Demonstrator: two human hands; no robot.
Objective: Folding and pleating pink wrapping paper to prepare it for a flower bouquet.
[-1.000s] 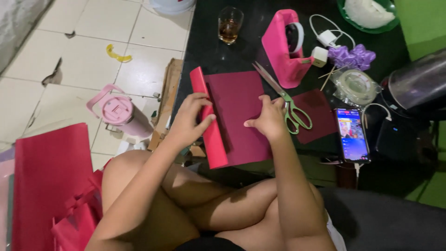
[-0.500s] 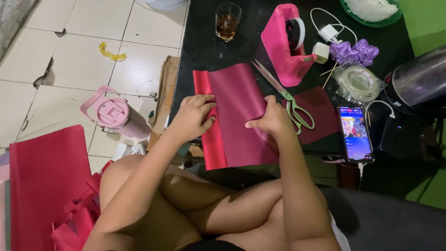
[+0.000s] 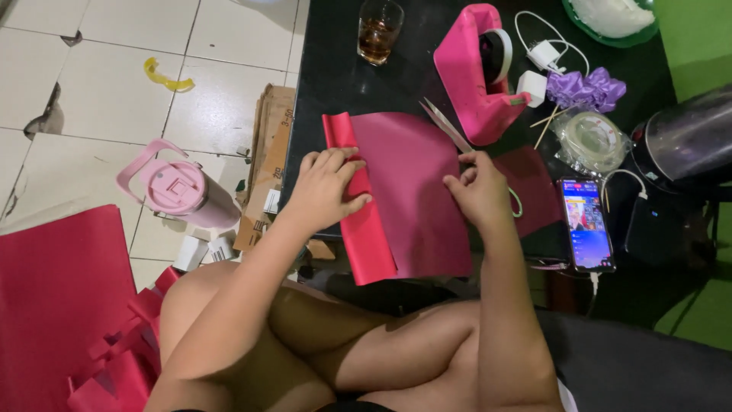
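Meanwhile both hands' fingers press flat on the red paper sheet (image 3: 415,191), near a glass (image 3: 379,29) of amber drink.

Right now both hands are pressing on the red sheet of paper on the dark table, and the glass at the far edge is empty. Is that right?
Not quite. The head view shows the glass holds some brown liquid. The rest stands: left hand and right hand both press on the red sheet of paper on the dark table.
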